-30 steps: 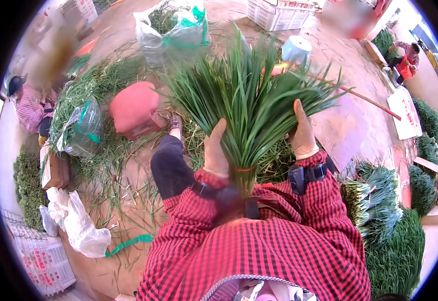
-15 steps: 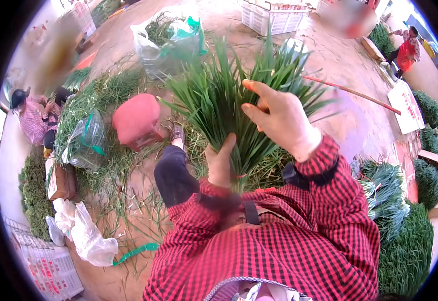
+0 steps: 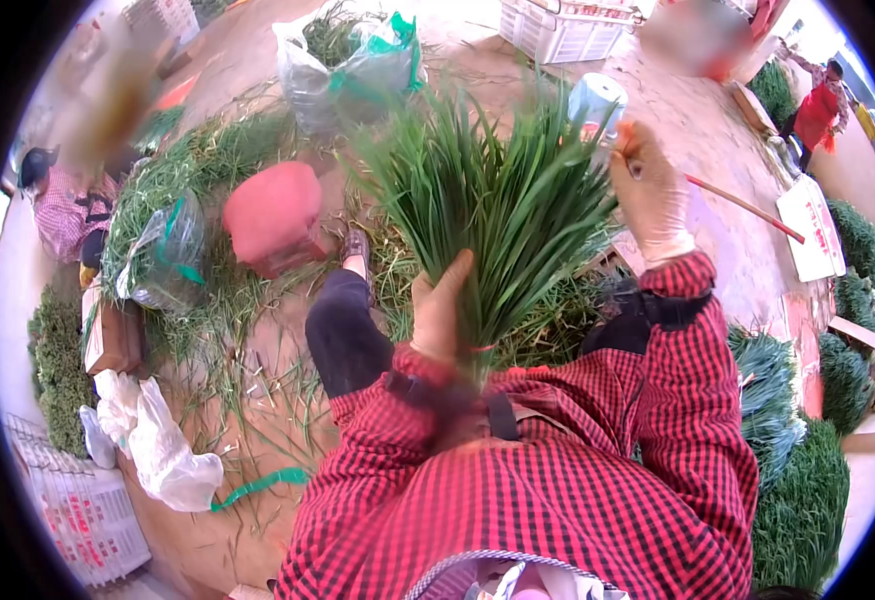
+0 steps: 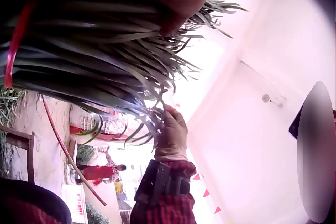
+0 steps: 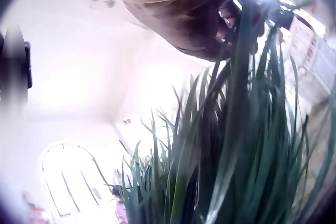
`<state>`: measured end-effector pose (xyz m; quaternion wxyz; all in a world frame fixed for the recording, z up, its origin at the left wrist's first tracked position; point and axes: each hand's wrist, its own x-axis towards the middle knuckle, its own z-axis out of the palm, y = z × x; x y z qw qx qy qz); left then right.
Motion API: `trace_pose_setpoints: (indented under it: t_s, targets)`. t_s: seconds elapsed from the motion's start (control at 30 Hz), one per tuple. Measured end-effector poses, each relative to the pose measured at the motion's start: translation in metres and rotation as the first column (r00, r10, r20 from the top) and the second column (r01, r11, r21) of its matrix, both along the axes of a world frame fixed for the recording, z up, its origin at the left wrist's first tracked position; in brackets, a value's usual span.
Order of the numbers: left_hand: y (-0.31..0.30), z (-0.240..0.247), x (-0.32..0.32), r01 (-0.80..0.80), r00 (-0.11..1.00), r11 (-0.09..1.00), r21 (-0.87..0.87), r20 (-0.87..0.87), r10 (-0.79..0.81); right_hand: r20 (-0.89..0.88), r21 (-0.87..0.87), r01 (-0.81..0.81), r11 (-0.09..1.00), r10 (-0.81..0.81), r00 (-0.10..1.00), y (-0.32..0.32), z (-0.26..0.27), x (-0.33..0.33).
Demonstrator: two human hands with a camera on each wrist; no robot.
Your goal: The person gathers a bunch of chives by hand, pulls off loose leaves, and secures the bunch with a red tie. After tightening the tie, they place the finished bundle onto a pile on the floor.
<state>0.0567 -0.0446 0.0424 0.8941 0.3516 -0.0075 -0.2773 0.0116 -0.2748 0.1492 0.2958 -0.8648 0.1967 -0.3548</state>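
A bundle of long green leaves [image 3: 497, 200] stands upright and fanned out, with a red band [image 3: 481, 349] round its lower part. The left hand [image 3: 439, 305] grips it just above the band, thumb up along the leaves; its other fingers are hidden behind them. At the bundle's right side the right hand [image 3: 652, 195] is raised, fingers curled and fingertips orange. In the left wrist view the right hand [image 4: 173, 137] pinches leaf tips at the bundle's edge. Leaves [image 5: 226, 145] run up to the curled right hand [image 5: 184, 14] in the right wrist view.
A pink-covered stool [image 3: 275, 215] stands left, among loose leaves. Beyond are a leaf-filled bag [image 3: 332, 85], a white crate [image 3: 562, 32] and a light-blue bucket [image 3: 597, 100]. A red pole [image 3: 747, 207] and more bundles [image 3: 767, 390] lie right. Other people are at both sides.
The right hand has left the bundle's side, passed over its front with fingers partly spread, and moved out right, fingers curled. The left hand has shifted slightly inward, still gripping. The far-right person has stood up.
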Motion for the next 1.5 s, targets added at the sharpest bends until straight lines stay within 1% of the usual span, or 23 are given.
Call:
trace_pose_setpoints:
  t_s: [0.03,0.1,0.17,0.23,0.27,0.3,0.37,0.4,0.5,0.53,0.6,0.67,0.77,0.8,0.9,1.0,1.13,1.23,1.27,1.33,1.37,1.4,1.5]
  targets:
    - [-0.002,-0.006,0.003,-0.018,1.0,0.999,0.027,0.017,0.017,0.1,-0.147,-0.061,0.987,0.076,0.992,0.011,0.012,0.0]
    - [-0.004,-0.009,0.004,0.0,1.0,0.997,0.074,0.009,-0.001,0.261,-0.437,-0.116,0.892,0.249,0.933,0.046,0.026,0.0]
    - [-0.006,-0.003,0.002,0.069,0.997,0.992,0.109,-0.044,-0.064,0.034,-0.534,-0.308,0.787,0.384,0.923,0.07,0.012,0.001]
    - [-0.01,0.0,0.0,0.085,0.996,0.995,0.045,-0.022,-0.084,-0.204,-0.577,-0.508,0.64,0.489,0.848,0.083,-0.008,0.007]
    - [-0.01,-0.001,-0.002,0.086,0.996,0.996,0.013,-0.014,-0.086,-0.206,-0.499,-0.477,0.724,0.435,0.876,0.08,-0.019,0.016]
    - [-0.008,-0.002,-0.003,0.089,0.996,0.996,0.005,-0.021,-0.089,-0.183,-0.478,-0.421,0.771,0.381,0.906,0.067,-0.036,0.024]
    - [-0.006,-0.002,-0.001,0.096,0.995,0.995,-0.013,-0.026,-0.096,-0.094,-0.323,-0.389,0.863,0.38,0.92,0.053,-0.052,0.026]
    - [-0.006,-0.004,0.0,0.101,0.995,0.995,0.001,0.003,-0.101,-0.074,-0.318,-0.395,0.862,0.393,0.917,0.048,-0.056,0.026]
    - [-0.008,0.003,-0.001,0.108,0.991,0.994,-0.033,-0.079,-0.111,-0.001,-0.169,-0.454,0.875,0.46,0.888,0.04,-0.061,0.028]
    - [-0.009,0.001,-0.001,0.122,0.988,0.991,-0.047,-0.091,-0.126,0.005,-0.04,-0.46,0.887,0.461,0.888,0.038,-0.062,0.027]
    - [-0.009,-0.006,0.0,0.141,0.983,0.987,-0.075,-0.112,-0.149,-0.093,-0.149,-0.447,0.882,0.438,0.894,0.034,-0.065,0.023]
    - [-0.011,-0.014,0.001,0.136,0.987,0.989,-0.058,-0.081,-0.14,-0.165,-0.238,-0.416,0.878,0.385,0.908,0.037,-0.065,0.025]
    - [-0.013,-0.014,0.0,0.136,0.989,0.99,-0.046,-0.058,-0.139,-0.219,-0.37,-0.4,0.838,0.34,0.915,0.043,-0.064,0.024]
    - [-0.013,-0.013,-0.001,0.137,0.989,0.99,-0.044,-0.054,-0.139,-0.202,-0.364,-0.395,0.844,0.342,0.918,0.044,-0.063,0.024]
    - [-0.009,-0.011,-0.001,0.138,0.988,0.99,0.012,-0.067,-0.137,-0.224,-0.302,-0.41,0.861,0.354,0.908,0.042,-0.067,0.027]
    - [-0.009,-0.013,0.001,0.118,0.99,0.993,0.007,-0.079,-0.117,-0.193,-0.227,-0.465,0.856,0.429,0.882,0.039,-0.067,0.025]
    - [-0.009,-0.017,0.005,0.114,0.989,0.993,-0.007,-0.09,-0.114,-0.258,-0.173,-0.477,0.862,0.427,0.866,0.034,-0.066,0.016]
    - [-0.01,-0.021,0.01,0.121,0.986,0.993,-0.014,-0.11,-0.122,-0.135,0.033,-0.442,0.897,0.442,0.887,0.035,-0.066,-0.001]
    - [-0.009,-0.023,0.013,0.122,0.985,0.992,-0.014,-0.121,-0.123,-0.135,0.06,-0.424,0.904,0.428,0.893,0.031,-0.068,-0.006]
    - [-0.008,-0.019,0.014,0.088,0.989,0.996,-0.008,-0.115,-0.089,0.024,0.355,-0.399,0.846,0.418,0.908,0.028,-0.074,-0.02]
    - [-0.008,-0.012,0.013,0.052,0.994,0.999,-0.003,-0.096,-0.052,0.1,0.49,-0.388,0.78,0.393,0.914,0.026,-0.075,-0.026]
    - [-0.008,-0.006,0.012,0.017,0.997,1.0,0.001,-0.076,-0.017,0.128,0.612,-0.325,0.721,0.315,0.941,0.021,-0.061,-0.033]
    - [-0.002,-0.004,0.016,-0.074,0.991,0.991,0.109,-0.099,0.085,0.384,0.715,-0.299,0.632,0.002,0.923,-0.034,-0.061,-0.053]
